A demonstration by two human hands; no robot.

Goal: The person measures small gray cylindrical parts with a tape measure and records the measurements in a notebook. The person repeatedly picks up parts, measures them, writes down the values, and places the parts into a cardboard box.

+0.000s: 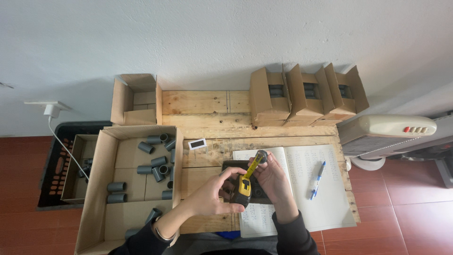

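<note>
Tape measure blade angled up-right toward pipe piece

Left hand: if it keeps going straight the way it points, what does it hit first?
The left hand points right, gripping the yellow tape measure. Straight on, it would first meet the right hand holding the grey fitting, then the open notebook. Depth is unclear.

A yellow-and-black tape measure sits just below the view's centre, its case gripped, its yellow blade drawn out toward one o'clock. The blade tip lies against a short grey pipe coupling, held up at one o'clock from the case.
</note>
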